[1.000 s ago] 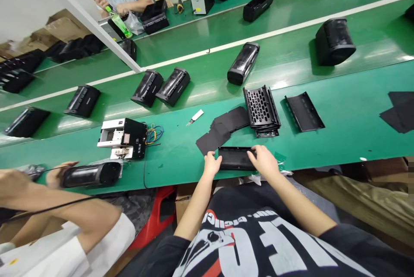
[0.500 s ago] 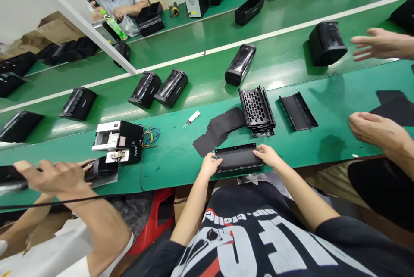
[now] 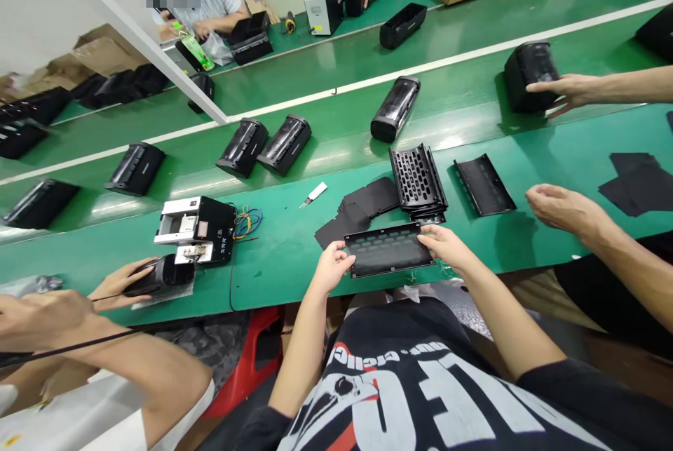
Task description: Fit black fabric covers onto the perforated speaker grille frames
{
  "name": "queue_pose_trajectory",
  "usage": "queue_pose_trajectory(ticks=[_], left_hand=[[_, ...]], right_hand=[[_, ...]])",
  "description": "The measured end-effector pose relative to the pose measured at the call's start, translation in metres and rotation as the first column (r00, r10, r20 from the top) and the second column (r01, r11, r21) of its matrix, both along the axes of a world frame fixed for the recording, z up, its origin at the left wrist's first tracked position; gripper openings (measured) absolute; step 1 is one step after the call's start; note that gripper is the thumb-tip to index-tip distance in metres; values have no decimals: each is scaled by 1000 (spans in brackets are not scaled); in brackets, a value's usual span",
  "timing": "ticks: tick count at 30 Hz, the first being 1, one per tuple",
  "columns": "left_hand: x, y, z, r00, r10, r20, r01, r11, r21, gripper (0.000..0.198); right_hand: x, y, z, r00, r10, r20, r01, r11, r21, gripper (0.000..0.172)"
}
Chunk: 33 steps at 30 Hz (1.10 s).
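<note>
A black perforated panel (image 3: 389, 250) is held up between my two hands at the table's near edge, its slots showing faintly through a dark sheet. My left hand (image 3: 334, 267) pinches its left end, and my right hand (image 3: 444, 246) grips the right end. Just beyond it lie fanned black sheets (image 3: 371, 200). A stack of slotted black panels (image 3: 418, 181) stands right of the sheets. Farther right, a single black panel (image 3: 484, 184) lies with its hollow side up.
A white cutter (image 3: 316, 191) and a black-and-white machine (image 3: 197, 230) with wires are to the left. Black housings (image 3: 395, 109) sit along the green conveyor (image 3: 336, 135). Co-workers' hands are at both sides; one touches a housing (image 3: 531, 77) at right.
The panel in my hands has risen and tilted, and its slots now show. At right, a co-worker's hand has reached the housing, while the other hand has moved left.
</note>
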<state>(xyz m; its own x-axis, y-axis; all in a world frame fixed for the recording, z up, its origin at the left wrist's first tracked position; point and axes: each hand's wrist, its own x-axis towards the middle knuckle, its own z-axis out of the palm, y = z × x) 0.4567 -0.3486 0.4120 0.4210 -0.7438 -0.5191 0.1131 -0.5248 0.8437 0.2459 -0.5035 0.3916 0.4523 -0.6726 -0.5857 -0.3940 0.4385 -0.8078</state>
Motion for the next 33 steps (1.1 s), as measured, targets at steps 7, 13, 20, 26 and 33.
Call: queue_pose_trajectory(ticks=[7, 13, 20, 26, 33], left_hand=[[1, -1, 4, 1000, 21, 15, -20, 997, -77, 39], [1, -5, 4, 997, 57, -45, -62, 992, -111, 49], [3, -8, 2, 995, 81, -58, -89, 985, -150, 53], [4, -11, -1, 993, 81, -84, -94, 982, -165, 58], [5, -15, -6, 993, 42, -110, -54, 993, -107, 52]], right_hand=[[-2, -1, 9, 998, -11, 56, 12, 1000, -24, 39], [-4, -1, 10, 994, -55, 99, 54, 998, 17, 39], [-9, -4, 3, 988, -58, 142, 62, 998, -23, 39], [-5, -7, 1, 987, -93, 129, 93, 996, 10, 40], [-23, 0, -16, 965, -170, 200, 139, 977, 161, 45]])
